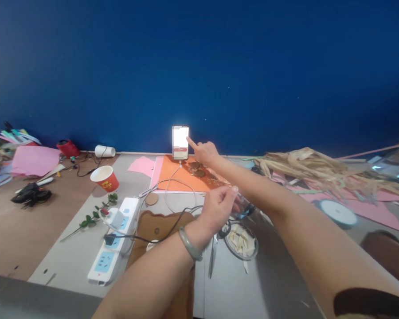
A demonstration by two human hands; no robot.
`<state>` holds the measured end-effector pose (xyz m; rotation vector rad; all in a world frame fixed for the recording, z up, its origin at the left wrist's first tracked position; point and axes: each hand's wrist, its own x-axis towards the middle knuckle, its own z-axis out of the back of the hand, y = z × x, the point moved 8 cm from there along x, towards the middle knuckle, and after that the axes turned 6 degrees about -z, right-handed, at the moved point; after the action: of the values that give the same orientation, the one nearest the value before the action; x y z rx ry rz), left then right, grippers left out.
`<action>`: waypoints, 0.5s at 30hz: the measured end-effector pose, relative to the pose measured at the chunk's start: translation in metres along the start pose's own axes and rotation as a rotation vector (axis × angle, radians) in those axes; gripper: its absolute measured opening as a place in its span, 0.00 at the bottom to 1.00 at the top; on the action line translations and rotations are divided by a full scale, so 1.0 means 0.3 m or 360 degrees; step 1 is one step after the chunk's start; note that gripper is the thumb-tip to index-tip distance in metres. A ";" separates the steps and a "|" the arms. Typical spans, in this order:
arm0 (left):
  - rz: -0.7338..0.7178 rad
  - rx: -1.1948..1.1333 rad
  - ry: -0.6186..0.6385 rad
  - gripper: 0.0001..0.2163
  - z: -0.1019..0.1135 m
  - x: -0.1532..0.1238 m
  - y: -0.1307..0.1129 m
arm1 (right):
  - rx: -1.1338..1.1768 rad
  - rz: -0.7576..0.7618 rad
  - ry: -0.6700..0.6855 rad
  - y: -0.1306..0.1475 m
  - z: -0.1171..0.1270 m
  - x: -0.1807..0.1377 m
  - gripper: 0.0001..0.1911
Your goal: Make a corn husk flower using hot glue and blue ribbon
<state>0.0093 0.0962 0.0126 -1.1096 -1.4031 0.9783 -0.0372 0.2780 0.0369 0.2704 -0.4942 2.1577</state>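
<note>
My right hand (204,152) reaches far forward, its index finger stretched out and touching the lit screen of a phone (180,142) that leans upright against the blue wall; the other fingers are curled in. My left hand (219,210), with a grey-green bangle on the wrist, hovers above the table with fingers bent and pinched on a small clear object with a teal part (244,209) that I cannot name. Just below it sits a round clear dish (242,241) of pale chips. A white cable runs from the phone toward a power strip (115,241).
An orange sheet (181,177) with brown round pieces lies before the phone, pink paper beside it. A red paper cup (105,178), a leafy sprig, scissors (213,257), a brown cut-out (156,226), dried straw (319,170) and a tape roll (338,212) lie around. Clutter fills the far left.
</note>
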 end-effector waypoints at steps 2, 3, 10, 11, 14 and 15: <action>-0.0004 -0.0002 0.0006 0.19 -0.001 0.000 -0.003 | -0.0016 -0.0002 -0.0014 0.001 0.010 0.015 0.39; -0.0001 -0.0005 0.0010 0.19 -0.001 -0.001 -0.004 | -0.0022 0.0001 -0.0015 0.003 0.015 0.022 0.39; -0.0004 -0.0024 0.0025 0.19 0.000 -0.003 -0.011 | -0.0014 -0.0025 0.0024 0.008 0.031 0.057 0.39; -0.0007 -0.0020 0.0016 0.19 0.002 -0.002 -0.010 | -0.0008 -0.0033 0.0030 0.008 0.032 0.057 0.39; -0.0025 -0.0006 -0.0018 0.19 0.008 0.001 -0.005 | 0.0011 -0.0048 0.0014 0.007 0.043 0.047 0.39; -0.0029 -0.0006 -0.0021 0.19 0.008 0.003 -0.003 | 0.0018 -0.0052 0.0001 0.005 0.049 0.040 0.39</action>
<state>0.0068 0.0967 0.0134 -1.0931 -1.4237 0.9721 -0.0453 0.2792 0.0541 0.2820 -0.4741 2.1296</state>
